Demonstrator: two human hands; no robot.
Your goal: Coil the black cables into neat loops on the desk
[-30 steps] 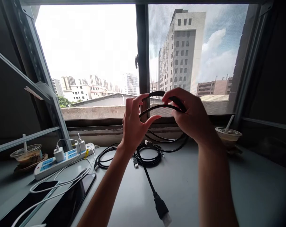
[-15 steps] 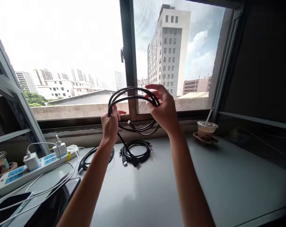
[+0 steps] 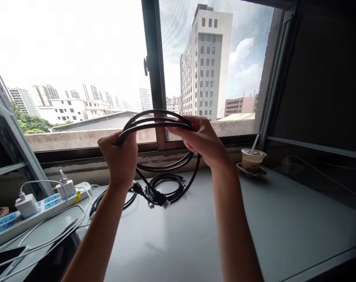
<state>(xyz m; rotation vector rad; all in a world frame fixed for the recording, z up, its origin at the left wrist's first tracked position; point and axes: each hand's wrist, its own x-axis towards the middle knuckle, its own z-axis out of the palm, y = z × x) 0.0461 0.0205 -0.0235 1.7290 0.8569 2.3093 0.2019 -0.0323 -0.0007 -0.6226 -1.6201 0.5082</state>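
A looped black cable (image 3: 158, 126) is held up between my two hands, in front of the window. My left hand (image 3: 120, 154) is closed around the left side of the loops. On the right side, my right hand (image 3: 200, 135) grips the loops between thumb and fingers. The cable's two connector ends hang below, over the desk. Behind them lies a coiled black cable (image 3: 168, 178) on the desk, partly covered by the hanging ends. Another black coil (image 3: 131, 201) lies to its left, partly hidden by my left forearm.
A white power strip (image 3: 42, 205) with plugged-in chargers and white cables stands at the left, near a dark flat device (image 3: 56, 254). At the back right, a drink cup (image 3: 252, 158) with a straw sits in a brown holder on the grey desk (image 3: 178, 243). Windows rise behind.
My left hand has moved left and turned with its fingers wrapped round the loops. My right hand has closed more on them. The loops are flatter and wider, and a second connector hangs lower.
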